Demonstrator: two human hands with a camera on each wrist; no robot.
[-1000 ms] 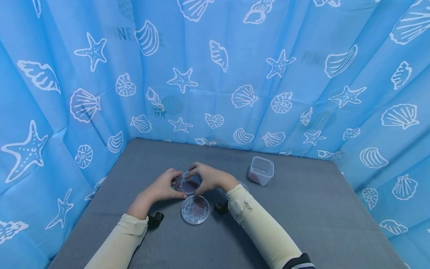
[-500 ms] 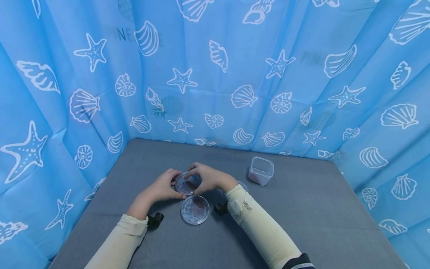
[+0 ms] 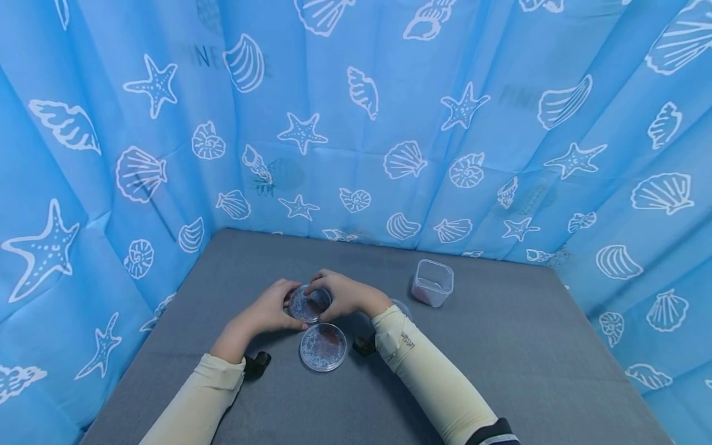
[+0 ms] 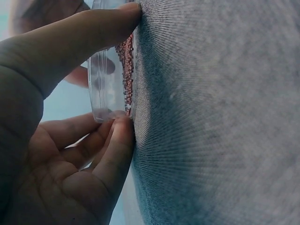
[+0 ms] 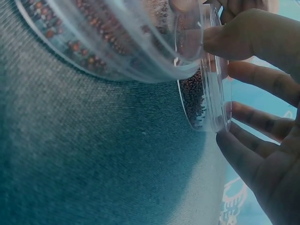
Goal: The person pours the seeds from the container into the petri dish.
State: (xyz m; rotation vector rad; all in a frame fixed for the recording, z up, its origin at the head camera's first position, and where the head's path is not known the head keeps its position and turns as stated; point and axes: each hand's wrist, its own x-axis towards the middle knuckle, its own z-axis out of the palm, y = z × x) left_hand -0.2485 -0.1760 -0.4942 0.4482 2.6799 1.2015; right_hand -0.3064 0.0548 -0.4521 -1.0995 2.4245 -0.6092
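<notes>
Small reddish-brown beads lie in a round clear plastic container (image 3: 309,307) on the table. My left hand (image 3: 272,310) grips its side low down, thumb at one edge and fingers at the other. From above, my right hand (image 3: 346,296) holds the rim of its clear lid (image 5: 216,93) between thumb and fingers. In the left wrist view the beads (image 4: 128,70) line the container's bottom, right at the cloth. Directly in front, close to the first, sits a second round clear container (image 3: 323,348), with beads inside and a whitish speckled look on top.
Partly behind my right wrist lies a clear round piece (image 3: 403,308). A squarish clear tub (image 3: 432,284) with something pinkish at its bottom stands at the back right. Grey cloth (image 3: 500,346) covers the table, and a blue shell-print curtain (image 3: 356,142) rises behind it.
My right hand has shifted very slightly left over the far container. The left hand and the near container stay in place.
</notes>
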